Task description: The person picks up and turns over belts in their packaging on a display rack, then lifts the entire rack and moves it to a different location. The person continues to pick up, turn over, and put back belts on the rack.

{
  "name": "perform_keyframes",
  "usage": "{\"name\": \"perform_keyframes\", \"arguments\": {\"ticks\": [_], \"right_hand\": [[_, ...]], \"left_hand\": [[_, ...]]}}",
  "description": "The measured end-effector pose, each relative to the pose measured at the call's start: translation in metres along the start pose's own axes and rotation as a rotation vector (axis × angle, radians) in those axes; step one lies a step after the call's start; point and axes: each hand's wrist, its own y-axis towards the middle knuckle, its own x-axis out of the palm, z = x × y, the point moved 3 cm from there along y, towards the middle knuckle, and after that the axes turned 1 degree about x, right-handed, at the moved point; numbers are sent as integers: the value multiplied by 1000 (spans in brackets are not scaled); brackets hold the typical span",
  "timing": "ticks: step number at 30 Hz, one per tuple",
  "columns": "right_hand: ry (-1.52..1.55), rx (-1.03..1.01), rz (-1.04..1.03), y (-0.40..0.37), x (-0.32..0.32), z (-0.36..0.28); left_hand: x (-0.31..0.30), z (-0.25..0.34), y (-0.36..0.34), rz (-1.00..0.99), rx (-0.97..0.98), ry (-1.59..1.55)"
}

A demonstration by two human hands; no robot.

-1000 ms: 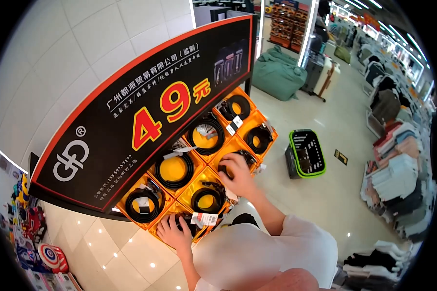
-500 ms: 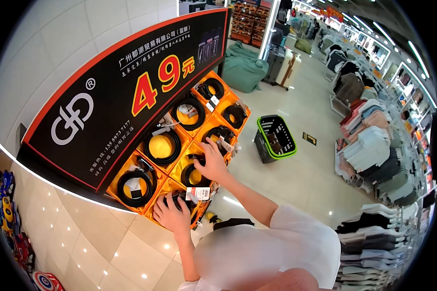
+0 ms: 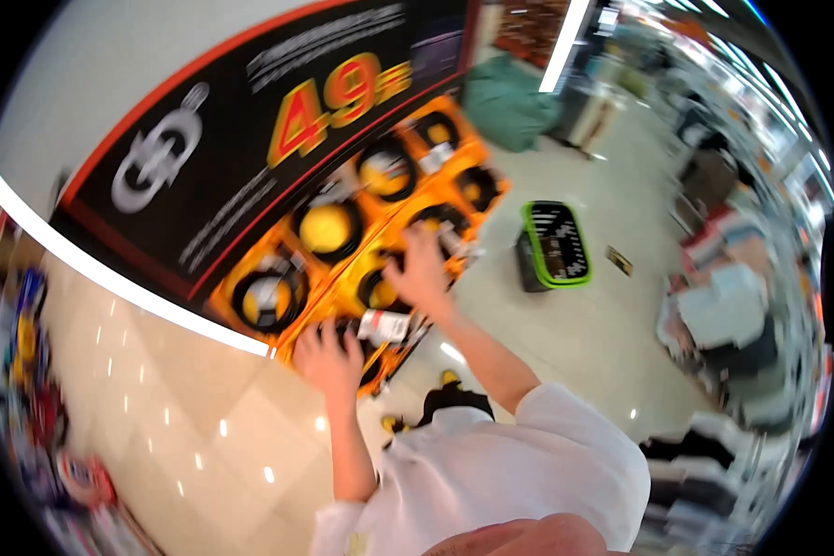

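Several coiled black belts lie in an orange-lined display box with compartments, under a black sign reading 49. My left hand rests with fingers spread over the nearest front compartment, touching a coiled belt that it partly covers. A white tag shows just right of those fingers. Farther up, my right hand reaches over the front row, beside a coiled belt, its fingers apart. The view is blurred, and whether its fingertips touch a belt is unclear.
A black basket with a green rim stands on the floor to the right. Clothes racks line the right side. Behind are a green bag and suitcases. Colourful packages sit at the far left.
The view has shifted and blurred, so the box, sign and basket appear farther right and higher. Both hands remain over the same front compartments.
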Motion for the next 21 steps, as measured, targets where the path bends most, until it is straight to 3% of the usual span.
{"name": "perform_keyframes", "arguments": {"ticks": [6, 10, 14, 17, 21], "right_hand": [[104, -42, -133, 2, -3, 1], [139, -89, -150, 3, -2, 5], [193, -98, -218, 3, -6, 10], [135, -194, -372, 8, -26, 23], [133, -364, -274, 3, -33, 45]], "left_hand": [[-5, 4, -2, 65, -44, -77], [-24, 3, -19, 267, -49, -338], [-27, -16, -61, 465, -413, -285], [10, -41, -84, 377, -771, -524], [17, -23, -78, 364, -824, -580]]}}
